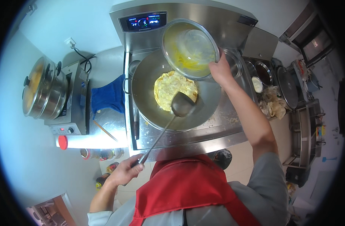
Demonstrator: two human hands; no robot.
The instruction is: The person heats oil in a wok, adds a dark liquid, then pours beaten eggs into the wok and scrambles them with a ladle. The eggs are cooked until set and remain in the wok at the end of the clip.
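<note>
In my left hand (126, 171) is the handle of a long metal wok spatula (183, 104). Its dark blade lies against the lower right part of a round of frying egg (172, 87). The egg is yellow, frothy on top and browner along its rim, and sits in the bottom of a large wok (144, 104). My right hand (219, 69) grips the rim of a metal mixing bowl (193, 42), tilted above the wok's far right side. Streaks of yellow beaten egg coat the bowl's inside. The bowl hides part of the wok's far rim.
Left of the wok lie a blue cloth (109, 96) and a chopstick-like stick (105, 130). A lidded steamer pot (45, 90) stands on a portable cooker (73, 107) beyond them. To the right are sauce containers (263, 74) and crumpled plastic bags (275, 103). A lit display (143, 21) faces me.
</note>
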